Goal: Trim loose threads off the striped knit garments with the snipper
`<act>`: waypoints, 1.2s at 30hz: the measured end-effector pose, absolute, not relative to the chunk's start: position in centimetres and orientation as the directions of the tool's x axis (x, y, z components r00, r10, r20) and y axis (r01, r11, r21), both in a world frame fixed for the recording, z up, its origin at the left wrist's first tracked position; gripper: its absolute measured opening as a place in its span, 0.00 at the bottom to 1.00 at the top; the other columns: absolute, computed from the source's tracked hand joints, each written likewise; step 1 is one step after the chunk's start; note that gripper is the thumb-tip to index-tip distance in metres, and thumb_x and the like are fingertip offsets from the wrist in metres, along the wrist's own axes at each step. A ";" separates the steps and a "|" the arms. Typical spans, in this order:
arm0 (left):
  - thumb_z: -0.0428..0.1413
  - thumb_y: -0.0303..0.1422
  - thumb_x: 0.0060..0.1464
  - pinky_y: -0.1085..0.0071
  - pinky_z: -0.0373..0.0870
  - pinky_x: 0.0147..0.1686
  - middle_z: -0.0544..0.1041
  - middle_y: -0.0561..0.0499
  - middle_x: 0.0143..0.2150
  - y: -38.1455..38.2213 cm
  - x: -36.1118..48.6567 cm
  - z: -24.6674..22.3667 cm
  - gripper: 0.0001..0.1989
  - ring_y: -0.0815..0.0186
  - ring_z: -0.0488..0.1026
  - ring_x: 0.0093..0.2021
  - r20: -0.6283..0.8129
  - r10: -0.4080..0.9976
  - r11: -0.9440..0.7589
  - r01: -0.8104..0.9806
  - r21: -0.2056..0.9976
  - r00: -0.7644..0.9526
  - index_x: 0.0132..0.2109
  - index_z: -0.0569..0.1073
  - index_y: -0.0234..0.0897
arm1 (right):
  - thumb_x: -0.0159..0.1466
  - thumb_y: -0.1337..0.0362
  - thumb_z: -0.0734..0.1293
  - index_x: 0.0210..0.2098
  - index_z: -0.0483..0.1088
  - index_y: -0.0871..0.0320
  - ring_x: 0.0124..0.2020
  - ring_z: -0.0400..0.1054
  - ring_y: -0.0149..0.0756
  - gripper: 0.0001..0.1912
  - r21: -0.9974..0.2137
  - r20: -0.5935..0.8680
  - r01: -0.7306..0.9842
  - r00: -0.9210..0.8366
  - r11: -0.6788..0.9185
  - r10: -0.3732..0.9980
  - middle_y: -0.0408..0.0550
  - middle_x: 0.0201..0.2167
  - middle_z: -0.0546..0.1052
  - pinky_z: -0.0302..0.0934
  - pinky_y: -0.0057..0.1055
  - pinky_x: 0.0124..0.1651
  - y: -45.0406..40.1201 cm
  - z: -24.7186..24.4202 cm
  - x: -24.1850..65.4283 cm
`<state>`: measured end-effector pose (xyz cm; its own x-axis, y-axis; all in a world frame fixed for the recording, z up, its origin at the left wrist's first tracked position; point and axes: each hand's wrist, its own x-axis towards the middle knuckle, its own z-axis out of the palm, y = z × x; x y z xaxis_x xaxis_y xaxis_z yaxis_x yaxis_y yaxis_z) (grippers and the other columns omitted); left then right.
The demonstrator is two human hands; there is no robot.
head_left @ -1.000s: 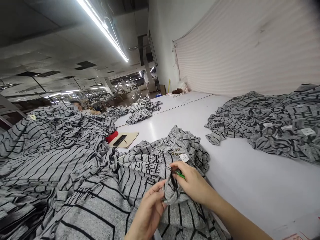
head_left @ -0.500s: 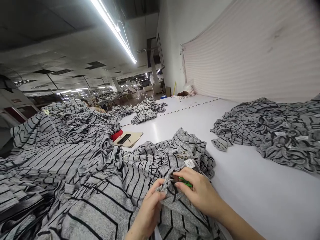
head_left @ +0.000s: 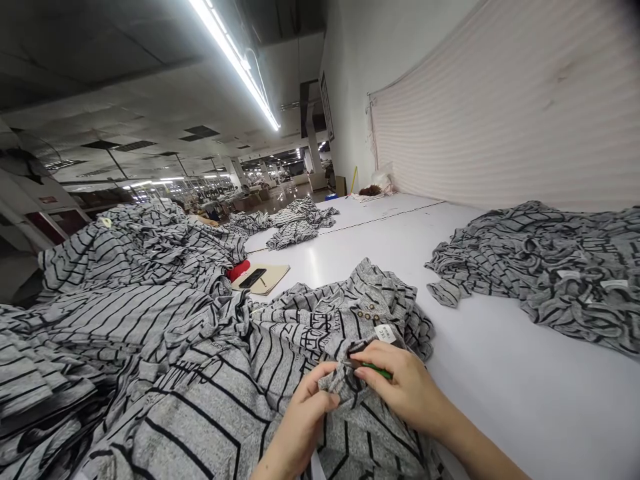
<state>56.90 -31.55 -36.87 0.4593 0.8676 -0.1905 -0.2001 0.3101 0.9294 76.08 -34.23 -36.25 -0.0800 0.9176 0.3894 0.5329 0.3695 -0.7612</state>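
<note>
A grey garment with black stripes (head_left: 300,333) lies bunched on the white table, with brass-coloured buttons (head_left: 369,313) and a white label (head_left: 385,333) near its top. My left hand (head_left: 307,413) pinches a fold of this cloth between thumb and fingers. Close to its right, my right hand (head_left: 400,383) is closed on a small tool with green handles (head_left: 379,371). The tool's dark tip meets the cloth beside my left fingertips, and my fingers hide part of it.
Striped garments form a large heap (head_left: 145,247) at left and another pile (head_left: 550,260) at right. A phone (head_left: 253,278) rests on a notebook (head_left: 273,278) beside a red object (head_left: 239,269). Farther back lie more garments (head_left: 300,220).
The view has shifted slightly, so the scene sits a little further right. My left fingers have moved nearer the tool's tip, and less of the tool shows.
</note>
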 end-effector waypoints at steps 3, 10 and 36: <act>0.57 0.26 0.40 0.72 0.58 0.40 0.74 0.53 0.34 -31.6 56.7 -37.2 0.20 0.65 0.66 0.38 -0.189 0.872 0.287 -0.159 0.945 0.452 0.45 0.76 0.39 | 0.66 0.66 0.63 0.41 0.76 0.52 0.37 0.70 0.34 0.10 -0.779 0.378 0.507 -0.090 0.369 0.921 0.43 0.36 0.76 0.62 0.29 0.41 -34.0 -36.3 76.5; 0.61 0.33 0.47 0.68 0.61 0.47 0.76 0.47 0.46 -31.8 56.7 -36.6 0.19 0.58 0.69 0.46 -0.083 0.923 0.061 0.072 0.996 0.375 0.48 0.74 0.39 | 0.65 0.64 0.63 0.43 0.74 0.51 0.35 0.70 0.34 0.10 -0.749 0.369 0.559 -0.095 0.356 0.925 0.43 0.36 0.76 0.61 0.28 0.35 -35.4 -35.7 76.4; 0.62 0.39 0.50 0.68 0.64 0.46 0.79 0.48 0.37 -33.1 57.7 -36.0 0.13 0.61 0.71 0.41 -0.106 0.893 0.186 -0.144 0.972 0.437 0.42 0.80 0.38 | 0.66 0.68 0.60 0.45 0.73 0.52 0.35 0.71 0.36 0.13 -0.584 0.515 0.689 -0.095 0.430 0.852 0.45 0.37 0.77 0.61 0.31 0.38 -36.4 -35.4 75.3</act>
